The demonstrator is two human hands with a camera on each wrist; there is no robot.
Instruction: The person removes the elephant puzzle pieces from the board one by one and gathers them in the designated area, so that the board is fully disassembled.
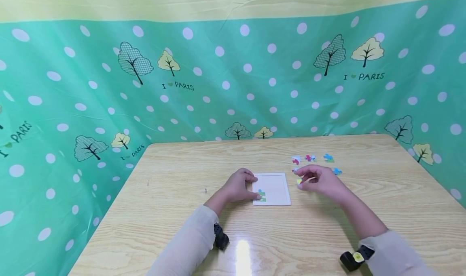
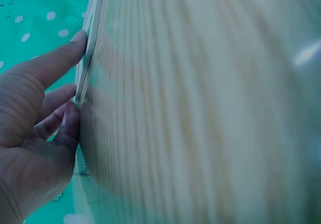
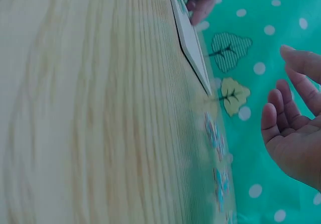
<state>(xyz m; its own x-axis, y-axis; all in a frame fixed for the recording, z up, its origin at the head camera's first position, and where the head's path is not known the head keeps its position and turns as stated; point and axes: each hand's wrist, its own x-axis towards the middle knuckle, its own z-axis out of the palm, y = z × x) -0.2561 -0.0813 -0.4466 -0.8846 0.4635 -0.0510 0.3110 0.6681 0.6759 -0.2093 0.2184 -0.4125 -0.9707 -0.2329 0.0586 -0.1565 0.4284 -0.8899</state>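
My left hand (image 1: 240, 186) holds the left side of a white square puzzle tray (image 1: 274, 187), thumb at its near left corner and fingertips along its edge. A green puzzle piece with a bit of blue (image 1: 262, 196) lies in that corner, partly under the thumb. In the left wrist view the fingers (image 2: 70, 118) bend against the tray's edge. My right hand (image 1: 320, 183) is above the table to the right of the tray, thumb and forefinger apart. A yellow puzzle piece (image 1: 299, 182) shows by its fingertips. Nothing shows between the fingers (image 3: 303, 63) in the right wrist view.
Beyond the right hand lie a white and red piece (image 1: 296, 160), a red and white piece (image 1: 310, 158), a blue and green piece (image 1: 329, 158) and a blue piece (image 1: 337, 171). They rest on a wooden table (image 1: 174, 179) backed by a green dotted curtain (image 1: 204, 118).
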